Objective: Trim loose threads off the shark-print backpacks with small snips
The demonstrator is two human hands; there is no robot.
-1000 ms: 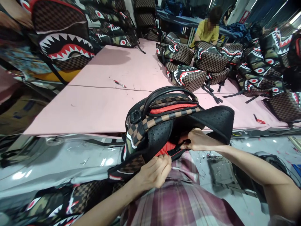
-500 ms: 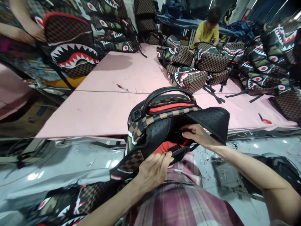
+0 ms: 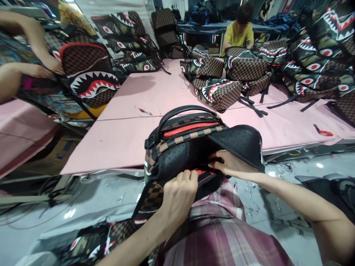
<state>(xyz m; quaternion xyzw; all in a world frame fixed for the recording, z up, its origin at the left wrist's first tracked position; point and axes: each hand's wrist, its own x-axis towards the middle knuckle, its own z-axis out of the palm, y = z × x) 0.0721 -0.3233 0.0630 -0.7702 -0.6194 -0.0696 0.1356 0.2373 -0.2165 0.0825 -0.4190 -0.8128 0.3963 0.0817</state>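
A brown-checked backpack with a black carry handle and a red-lined zip opening on top leans at the table edge, close to my body. Its black padded straps spread toward me. My left hand has its fingers curled over the near edge of the bag, beside a strip of red lining. Reaching in under the right-hand black padded flap, my right hand has its fingers bent together at the dark opening. What sits between those fingertips is too dark to make out.
The pink table carries a pile of shark-mouth backpacks and a taller stack at right. A red cutter and a small red tool lie on it. At left a co-worker's hands hold another backpack. More bags lie below left.
The view has shifted a little. My left hand has curled tighter over the bag's edge, covering more red lining. My right hand remains in the opening, its fingers more bent.
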